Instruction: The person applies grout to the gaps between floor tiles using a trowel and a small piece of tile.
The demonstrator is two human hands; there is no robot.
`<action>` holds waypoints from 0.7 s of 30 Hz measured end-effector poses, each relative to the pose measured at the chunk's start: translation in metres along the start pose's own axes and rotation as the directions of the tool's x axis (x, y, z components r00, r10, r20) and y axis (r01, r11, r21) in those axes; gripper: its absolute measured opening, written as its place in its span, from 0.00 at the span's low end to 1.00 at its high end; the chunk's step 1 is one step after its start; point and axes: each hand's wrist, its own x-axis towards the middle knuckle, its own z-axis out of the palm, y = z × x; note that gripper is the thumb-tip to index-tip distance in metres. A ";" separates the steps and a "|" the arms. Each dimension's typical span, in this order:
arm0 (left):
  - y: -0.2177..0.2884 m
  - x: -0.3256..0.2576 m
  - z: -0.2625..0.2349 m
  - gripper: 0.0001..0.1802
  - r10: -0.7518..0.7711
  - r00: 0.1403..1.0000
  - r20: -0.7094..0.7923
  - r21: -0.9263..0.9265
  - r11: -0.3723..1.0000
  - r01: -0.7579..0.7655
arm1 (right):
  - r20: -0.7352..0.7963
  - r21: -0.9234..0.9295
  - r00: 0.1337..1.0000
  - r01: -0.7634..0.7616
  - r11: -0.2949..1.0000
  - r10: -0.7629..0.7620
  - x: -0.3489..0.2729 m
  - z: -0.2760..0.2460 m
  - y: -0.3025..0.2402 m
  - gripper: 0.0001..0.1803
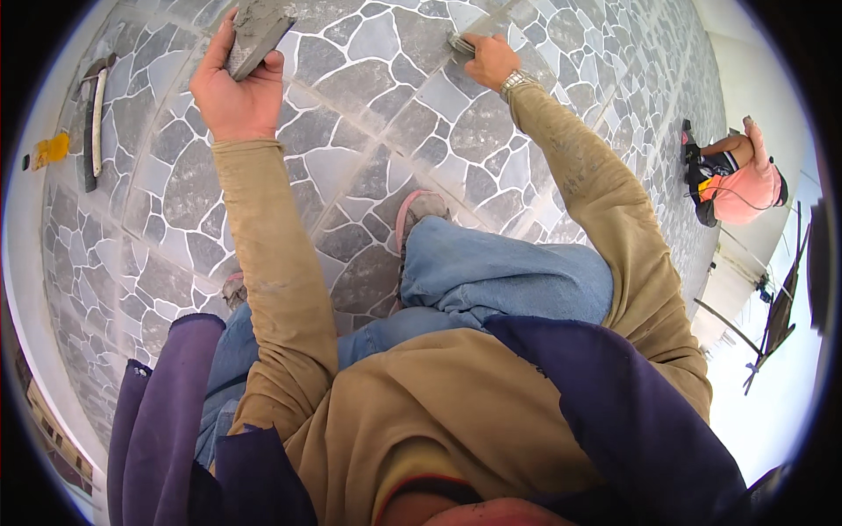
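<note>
My left hand [239, 103] is closed round the edge of a flat dark-grey slab [265, 54]. Wet grey mortar [260, 22] is heaped on top of it, and its far end runs out of view. Further right, my right hand [494, 63], with a metal watch on its wrist, grips a small grey object [460, 44], perhaps a scraper, low over a joint in the floor tiles. Most of that object is hidden under my fingers. Beneath both hands lie grey stone-patterned tiles [368, 83] with pale lines.
At the left lie a hammer [98, 123], a dark bar [89, 149] beside it, and a yellow-handled tool [51, 151] near the white wall edge [24, 254]. At the right another person [745, 188] in a pink top is low to the floor. My shoe [423, 210] rests on the tiles.
</note>
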 end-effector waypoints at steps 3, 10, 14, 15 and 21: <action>0.004 0.010 -0.018 0.20 -0.001 0.995 0.096 -0.099 0.995 0.010 | -0.015 0.079 0.994 0.107 0.991 -0.106 -0.049 0.005 -0.051 0.21; 0.002 -0.006 0.003 0.19 0.028 1.000 0.007 0.052 0.998 -0.028 | 0.003 0.035 0.951 0.310 0.950 -0.310 -0.038 -0.026 0.004 0.38; -0.005 -0.001 -0.013 0.19 -0.049 0.997 0.053 0.006 0.999 0.049 | -0.104 -0.103 0.855 0.498 0.861 -0.507 -0.034 0.007 0.042 0.50; 0.003 -0.006 -0.021 0.19 -0.047 0.998 0.030 0.023 0.999 0.046 | -0.099 -0.078 0.850 0.512 0.855 -0.518 -0.042 0.019 0.037 0.50; 0.031 0.004 -0.007 0.20 0.063 0.995 0.076 0.025 0.998 -0.065 | 0.121 0.123 0.912 0.377 0.918 -0.391 -0.097 -0.004 0.040 0.43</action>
